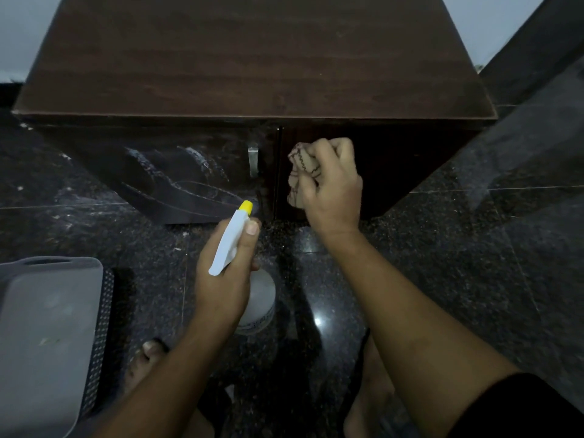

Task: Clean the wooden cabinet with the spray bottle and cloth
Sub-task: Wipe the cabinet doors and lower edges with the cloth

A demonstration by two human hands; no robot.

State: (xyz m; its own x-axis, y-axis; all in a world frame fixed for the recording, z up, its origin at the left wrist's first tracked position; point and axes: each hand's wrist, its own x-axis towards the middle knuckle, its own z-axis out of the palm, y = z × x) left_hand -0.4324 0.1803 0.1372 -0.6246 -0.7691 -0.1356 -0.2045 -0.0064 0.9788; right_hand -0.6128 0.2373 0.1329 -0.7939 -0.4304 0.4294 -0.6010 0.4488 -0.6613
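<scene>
A low dark wooden cabinet (252, 64) stands in front of me on the floor, with two doors below its top. The left door (177, 178) shows pale dusty streaks and a metal handle (253, 161). My left hand (221, 279) grips a white spray bottle (228, 245) with a yellow nozzle pointed at the gap between the doors. Its clear body (259, 305) hangs below my hand. My right hand (331, 184) clutches a bunched beige cloth (298, 173) pressed against the right door.
A grey plastic basket (47, 336) with a perforated side sits on the dark speckled stone floor (442, 279) at the lower left. My bare feet (145, 358) rest on the floor near the bottom edge. A pale wall (19, 33) is behind the cabinet.
</scene>
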